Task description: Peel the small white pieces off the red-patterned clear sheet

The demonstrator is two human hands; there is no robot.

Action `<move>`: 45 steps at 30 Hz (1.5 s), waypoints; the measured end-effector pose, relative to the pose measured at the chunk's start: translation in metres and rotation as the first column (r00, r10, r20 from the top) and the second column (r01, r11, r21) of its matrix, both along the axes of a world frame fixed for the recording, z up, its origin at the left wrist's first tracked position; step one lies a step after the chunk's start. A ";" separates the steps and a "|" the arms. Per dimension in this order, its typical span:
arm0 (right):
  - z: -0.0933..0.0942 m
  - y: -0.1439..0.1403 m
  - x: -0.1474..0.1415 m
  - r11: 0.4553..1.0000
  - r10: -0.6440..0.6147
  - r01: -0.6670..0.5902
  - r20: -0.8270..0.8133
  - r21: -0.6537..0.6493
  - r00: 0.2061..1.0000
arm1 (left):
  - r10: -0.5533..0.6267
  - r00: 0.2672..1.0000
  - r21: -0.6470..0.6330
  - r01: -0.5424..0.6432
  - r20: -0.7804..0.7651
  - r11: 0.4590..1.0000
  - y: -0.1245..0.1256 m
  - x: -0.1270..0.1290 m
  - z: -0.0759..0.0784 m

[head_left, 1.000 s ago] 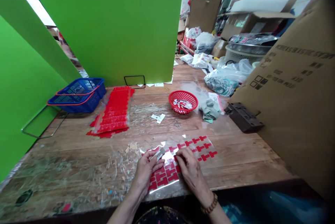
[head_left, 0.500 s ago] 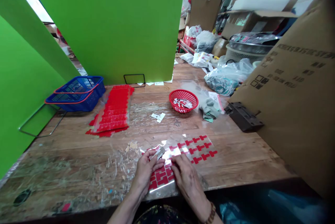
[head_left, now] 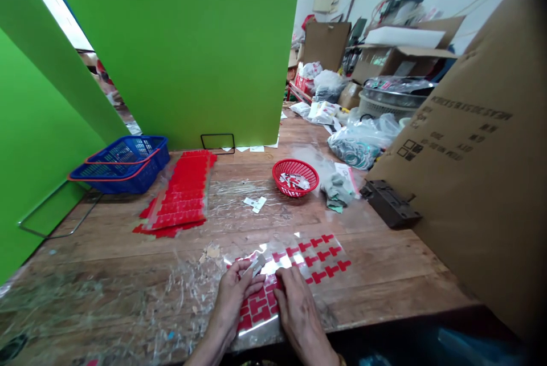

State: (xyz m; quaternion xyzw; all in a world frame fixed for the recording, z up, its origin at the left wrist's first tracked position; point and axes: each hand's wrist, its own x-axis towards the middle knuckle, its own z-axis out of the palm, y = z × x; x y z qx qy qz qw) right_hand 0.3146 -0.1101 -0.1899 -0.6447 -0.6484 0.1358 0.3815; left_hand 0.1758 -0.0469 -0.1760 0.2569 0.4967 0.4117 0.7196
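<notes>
A clear plastic sheet [head_left: 299, 263] carrying rows of red T-shaped stickers lies at the near edge of the wooden table [head_left: 384, 263]. My left hand [head_left: 233, 295] rests on the sheet's left part and pinches a small grey-white piece [head_left: 257, 265] between thumb and fingers. My right hand [head_left: 297, 312] presses down on the sheet just right of it, fingertips at the red stickers; whether it grips one I cannot tell.
A stack of red sticker sheets [head_left: 182, 195] lies at mid left, beside a blue basket [head_left: 119, 163]. A small red basket [head_left: 296, 177] with white pieces sits mid table, loose white pieces [head_left: 255, 203] before it. Green panels stand behind; a cardboard box [head_left: 474, 178] and a dark block [head_left: 390, 203] at right.
My right hand has slid left along the sheet toward the left hand. The view has tilted up a little, so both hands sit lower in frame.
</notes>
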 end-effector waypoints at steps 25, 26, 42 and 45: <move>0.004 0.000 -0.003 0.998 -0.062 0.061 -0.163 -0.008 0.985 | -0.025 0.999 0.054 0.026 -0.019 0.998 0.000 0.001 -0.004; 0.003 0.000 -0.003 0.998 -0.060 0.058 -0.175 -0.015 0.983 | -0.027 0.999 0.056 0.028 -0.017 0.998 0.000 0.000 -0.004; 0.006 -0.008 0.000 0.994 0.057 -0.085 -0.332 -0.070 0.941 | -0.048 0.998 0.043 0.050 -0.039 0.998 -0.001 0.001 0.005; 0.011 -0.009 0.003 0.989 0.075 -0.120 -0.411 -0.084 0.908 | -0.058 0.998 0.042 0.059 -0.031 0.997 0.000 0.000 0.007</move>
